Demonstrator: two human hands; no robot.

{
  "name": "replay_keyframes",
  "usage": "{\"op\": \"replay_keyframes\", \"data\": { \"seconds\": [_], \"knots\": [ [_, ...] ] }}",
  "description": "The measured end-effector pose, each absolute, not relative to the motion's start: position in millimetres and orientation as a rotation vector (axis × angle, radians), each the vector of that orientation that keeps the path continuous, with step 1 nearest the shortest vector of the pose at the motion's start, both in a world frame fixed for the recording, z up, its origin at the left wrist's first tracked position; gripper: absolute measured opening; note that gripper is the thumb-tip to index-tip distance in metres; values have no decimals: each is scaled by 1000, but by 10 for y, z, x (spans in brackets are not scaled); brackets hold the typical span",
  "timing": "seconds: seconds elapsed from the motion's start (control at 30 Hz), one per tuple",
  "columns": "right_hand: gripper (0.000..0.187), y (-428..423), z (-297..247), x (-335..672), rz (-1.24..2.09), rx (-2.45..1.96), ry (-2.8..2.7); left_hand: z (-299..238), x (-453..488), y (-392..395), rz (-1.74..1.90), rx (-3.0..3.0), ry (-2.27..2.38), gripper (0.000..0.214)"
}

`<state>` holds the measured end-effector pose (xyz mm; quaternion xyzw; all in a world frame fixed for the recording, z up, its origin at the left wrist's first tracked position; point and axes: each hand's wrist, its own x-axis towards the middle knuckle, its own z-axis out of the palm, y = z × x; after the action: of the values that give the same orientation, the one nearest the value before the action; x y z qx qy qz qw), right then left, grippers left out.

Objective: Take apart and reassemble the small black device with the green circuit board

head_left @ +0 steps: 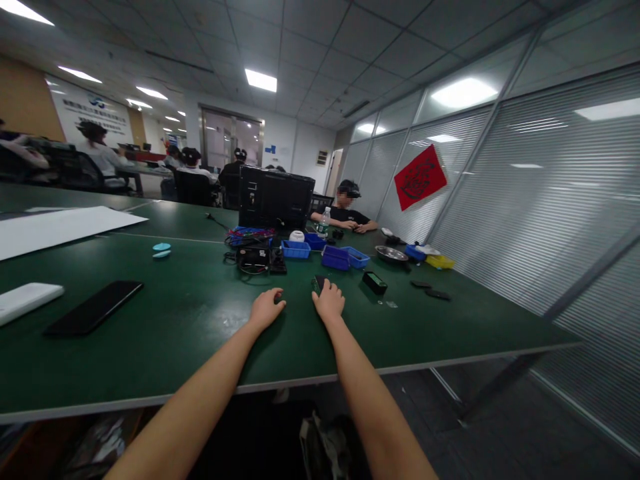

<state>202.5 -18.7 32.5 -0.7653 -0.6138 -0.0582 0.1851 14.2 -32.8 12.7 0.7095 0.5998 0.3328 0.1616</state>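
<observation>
My right hand (pixel 330 303) is on the green table, its thumb and fingers around a small dark block with a green face (pixel 317 285); the fingers cover part of it, so its exact kind is unclear. To its left, my left hand (pixel 265 310) rests on the tabletop with fingers loosely curled and a gap between thumb and forefinger. Nothing shows in that gap. Right of my right hand sits a black open case with a green inside (pixel 375 283). Small clear bits (pixel 391 305) lie just in front of that case.
Behind my hands are a black power adapter with cables (pixel 253 257), blue trays (pixel 296 249), a metal bowl (pixel 391 254) and a monitor (pixel 275 197). A black slab (pixel 95 308) and white slab (pixel 30 298) lie left. Across the table sits another person (pixel 345 215).
</observation>
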Motion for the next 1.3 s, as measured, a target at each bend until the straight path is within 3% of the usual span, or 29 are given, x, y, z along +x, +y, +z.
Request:
{"op": "replay_keyframes", "data": {
  "seconds": [0.27,0.6,0.87,0.97,1.17,1.3],
  "knots": [
    [41,-156,333,2077,-139,-2176,-1696,109,130,-302,943,2017,1700,36],
    [45,-285,363,1823,-336,-1805,-1895,130,143,-329,933,1977,1692,36],
    [39,-94,343,2098,311,-1918,-1547,120,140,-310,930,1990,1705,35],
    [32,-74,301,2043,375,-1799,-1629,134,153,-320,946,1974,1704,36],
    [33,-146,235,1772,667,-1430,-1762,127,173,-306,1075,1947,1756,66],
    [28,-139,213,1739,671,-1387,-1739,100,191,-286,1041,2021,1865,77]
  ]
}}
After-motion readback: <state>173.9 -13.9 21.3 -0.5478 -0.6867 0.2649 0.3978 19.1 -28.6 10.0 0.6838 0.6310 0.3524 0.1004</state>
